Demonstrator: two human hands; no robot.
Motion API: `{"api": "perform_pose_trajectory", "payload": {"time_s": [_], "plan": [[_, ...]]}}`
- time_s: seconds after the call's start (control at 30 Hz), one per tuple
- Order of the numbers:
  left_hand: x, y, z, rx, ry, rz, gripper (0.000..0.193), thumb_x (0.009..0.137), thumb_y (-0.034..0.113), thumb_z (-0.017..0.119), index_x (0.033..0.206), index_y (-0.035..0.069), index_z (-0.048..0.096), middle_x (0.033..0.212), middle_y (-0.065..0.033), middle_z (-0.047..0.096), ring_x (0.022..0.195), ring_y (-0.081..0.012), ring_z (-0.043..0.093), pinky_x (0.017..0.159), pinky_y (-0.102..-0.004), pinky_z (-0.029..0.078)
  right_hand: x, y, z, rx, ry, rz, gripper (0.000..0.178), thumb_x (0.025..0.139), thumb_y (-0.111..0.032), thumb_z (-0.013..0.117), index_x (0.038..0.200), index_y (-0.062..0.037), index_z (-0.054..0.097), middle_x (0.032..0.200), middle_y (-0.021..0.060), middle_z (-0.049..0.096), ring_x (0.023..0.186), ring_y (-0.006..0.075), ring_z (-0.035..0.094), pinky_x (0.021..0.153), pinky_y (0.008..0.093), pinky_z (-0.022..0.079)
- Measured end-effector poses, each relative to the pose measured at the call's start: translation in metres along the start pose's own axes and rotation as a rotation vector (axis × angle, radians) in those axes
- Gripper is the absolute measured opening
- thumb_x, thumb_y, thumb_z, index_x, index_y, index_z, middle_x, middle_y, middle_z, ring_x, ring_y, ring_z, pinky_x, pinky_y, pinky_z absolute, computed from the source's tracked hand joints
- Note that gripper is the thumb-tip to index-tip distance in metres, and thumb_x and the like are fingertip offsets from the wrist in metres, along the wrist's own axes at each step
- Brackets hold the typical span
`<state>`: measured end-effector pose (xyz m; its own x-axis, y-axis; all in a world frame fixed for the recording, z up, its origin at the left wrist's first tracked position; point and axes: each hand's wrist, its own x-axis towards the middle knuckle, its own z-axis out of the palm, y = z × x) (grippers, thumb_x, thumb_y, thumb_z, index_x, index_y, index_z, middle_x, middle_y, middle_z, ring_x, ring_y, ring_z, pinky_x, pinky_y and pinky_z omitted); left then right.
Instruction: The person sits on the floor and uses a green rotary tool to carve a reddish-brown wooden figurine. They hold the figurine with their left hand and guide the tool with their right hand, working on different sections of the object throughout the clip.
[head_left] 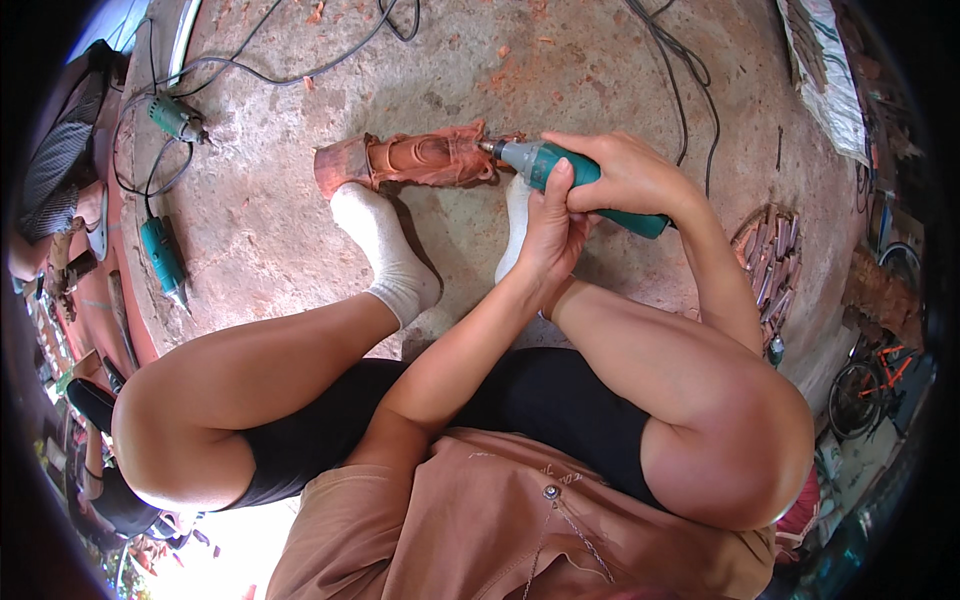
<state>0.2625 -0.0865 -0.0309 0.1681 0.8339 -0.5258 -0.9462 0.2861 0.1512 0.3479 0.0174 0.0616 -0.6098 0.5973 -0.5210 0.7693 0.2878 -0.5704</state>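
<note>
On the concrete floor in front of me lies a carved log of reddish wood [420, 160], its right part worked into rough relief. A green and grey die grinder [540, 160] points left, its metal tip at the wood's right end; I cannot tell whether it touches. My right hand [630, 175] wraps round the grinder's body from above. My left hand [555, 230] grips it from the near side, thumb up along the casing. My left foot in a white sock [375, 235] presses against the wood's near side. The other sock [513, 225] is partly hidden behind my left hand.
Two more green power tools lie at the left, one near [163, 262] and one farther off [178, 118]. Dark cables [290, 78] cross the floor at the far side. A bundle of slim hand tools [770, 260] lies at the right, with a bicycle [870, 390] beyond.
</note>
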Motion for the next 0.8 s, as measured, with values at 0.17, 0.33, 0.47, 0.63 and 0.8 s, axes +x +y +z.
{"api": "perform_pose_trajectory", "payload": {"time_s": [0.17,0.33,0.47,0.63,0.8], "plan": [[-0.0025,-0.0022,0.0022,-0.043,0.024,0.016,0.054,0.087,0.043,0.066,0.122,0.007,0.046,0.114,-0.0065,0.059,0.103,-0.0200,0.062,0.084,-0.0385,0.055,0.0024,-0.0005,-0.0003,-0.034,-0.014,-0.020,0.079,0.059,-0.036,0.066,0.130,-0.0055,0.055,0.084,0.0237,0.066,0.075,0.0360,0.066,0.071,0.0386,0.051],[-0.0001,0.0027,0.0043,-0.040,0.004,0.002,0.053,0.087,0.043,0.066,0.122,0.008,0.046,0.114,-0.0063,0.059,0.104,-0.0200,0.061,0.084,-0.0385,0.055,0.0043,-0.0017,-0.0005,-0.016,-0.002,0.005,0.079,0.058,-0.036,0.066,0.130,-0.0059,0.056,0.081,0.0234,0.066,0.073,0.0365,0.065,0.070,0.0386,0.051],[-0.0007,0.0019,0.0052,-0.060,-0.005,0.013,0.053,0.088,0.042,0.066,0.123,0.008,0.046,0.115,-0.0070,0.059,0.105,-0.0201,0.061,0.087,-0.0394,0.054,0.0044,0.0011,0.0012,-0.028,-0.004,0.004,0.078,0.058,-0.035,0.065,0.130,-0.0064,0.056,0.080,0.0234,0.066,0.073,0.0364,0.065,0.070,0.0383,0.051],[0.0036,0.0030,0.0008,-0.048,-0.025,-0.005,0.053,0.089,0.042,0.065,0.124,0.007,0.045,0.116,-0.0085,0.059,0.107,-0.0210,0.060,0.091,-0.0406,0.053,0.0067,0.0048,0.0038,-0.016,0.040,-0.021,0.079,0.058,-0.035,0.065,0.131,-0.0061,0.055,0.081,0.0238,0.066,0.073,0.0358,0.065,0.070,0.0380,0.051],[0.0003,0.0017,0.0035,-0.040,0.002,0.007,0.053,0.089,0.042,0.065,0.123,0.006,0.045,0.115,-0.0084,0.059,0.107,-0.0213,0.060,0.091,-0.0406,0.053,0.0042,-0.0007,-0.0011,-0.017,-0.016,-0.005,0.079,0.059,-0.035,0.066,0.131,-0.0051,0.055,0.081,0.0234,0.066,0.073,0.0353,0.065,0.070,0.0385,0.051]]}}
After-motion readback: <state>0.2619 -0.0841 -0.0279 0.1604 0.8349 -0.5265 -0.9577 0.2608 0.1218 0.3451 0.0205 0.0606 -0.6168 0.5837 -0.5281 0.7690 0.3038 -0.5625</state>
